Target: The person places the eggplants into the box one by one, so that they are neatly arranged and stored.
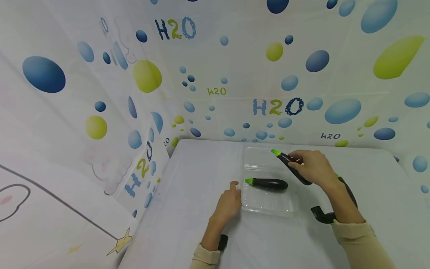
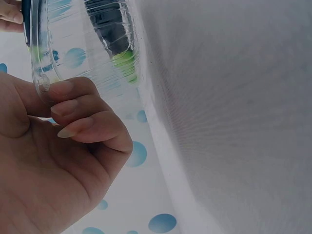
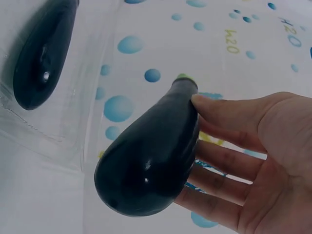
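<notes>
My right hand [image 1: 312, 166] grips a dark eggplant [image 3: 146, 156] with a green stem end, thumb on one side and fingers on the other. It is held over the right part of an open clear plastic container [image 1: 268, 210]. A second eggplant [image 1: 268, 184] lies in the container's near half, stem to the left. My left hand [image 1: 229, 203] is at the container's left edge; in the left wrist view its curled fingers [image 2: 87, 109] hold the rim. A third eggplant [image 1: 349, 192] is partly hidden behind my right forearm.
The container's hinged lid [image 1: 262, 154] lies open toward the back of the white table [image 1: 195, 168]. Behind the table rises a wall sheet [image 1: 235, 56] printed with blue and green dots. Black straps [image 1: 323, 215] are on the wrists.
</notes>
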`<state>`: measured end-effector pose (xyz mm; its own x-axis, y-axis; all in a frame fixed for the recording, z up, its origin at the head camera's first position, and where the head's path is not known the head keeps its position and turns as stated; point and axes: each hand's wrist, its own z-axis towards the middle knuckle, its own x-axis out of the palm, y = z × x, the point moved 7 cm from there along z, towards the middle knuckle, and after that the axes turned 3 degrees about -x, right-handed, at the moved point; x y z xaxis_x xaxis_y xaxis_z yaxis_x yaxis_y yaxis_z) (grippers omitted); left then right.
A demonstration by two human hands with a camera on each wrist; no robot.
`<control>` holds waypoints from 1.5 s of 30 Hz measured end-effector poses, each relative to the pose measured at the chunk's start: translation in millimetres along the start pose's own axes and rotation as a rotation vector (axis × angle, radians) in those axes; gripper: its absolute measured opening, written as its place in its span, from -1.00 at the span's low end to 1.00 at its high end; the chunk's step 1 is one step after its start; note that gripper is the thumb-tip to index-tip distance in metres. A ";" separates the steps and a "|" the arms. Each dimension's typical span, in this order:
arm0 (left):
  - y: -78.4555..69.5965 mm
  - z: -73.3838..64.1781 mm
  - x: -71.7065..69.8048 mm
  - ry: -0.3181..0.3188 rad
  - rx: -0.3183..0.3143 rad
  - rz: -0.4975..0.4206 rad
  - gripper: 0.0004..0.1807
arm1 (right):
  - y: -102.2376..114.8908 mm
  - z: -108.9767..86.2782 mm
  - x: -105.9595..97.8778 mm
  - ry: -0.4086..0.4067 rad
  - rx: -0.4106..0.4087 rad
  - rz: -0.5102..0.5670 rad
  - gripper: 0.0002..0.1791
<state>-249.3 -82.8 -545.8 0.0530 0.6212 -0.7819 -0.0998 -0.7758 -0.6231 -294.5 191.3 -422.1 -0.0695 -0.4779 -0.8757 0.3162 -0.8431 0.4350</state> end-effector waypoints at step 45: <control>0.2 1.0 -0.1 0.020 -0.019 -0.004 -0.55 | 36.8 22.3 52.7 0.219 -0.230 -0.021 -0.68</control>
<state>-250.3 -83.0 -545.8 0.0733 0.6224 -0.7793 -0.0802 -0.7752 -0.6266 -307.6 129.6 -447.6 0.1193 -0.3755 -0.9191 0.5246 -0.7621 0.3795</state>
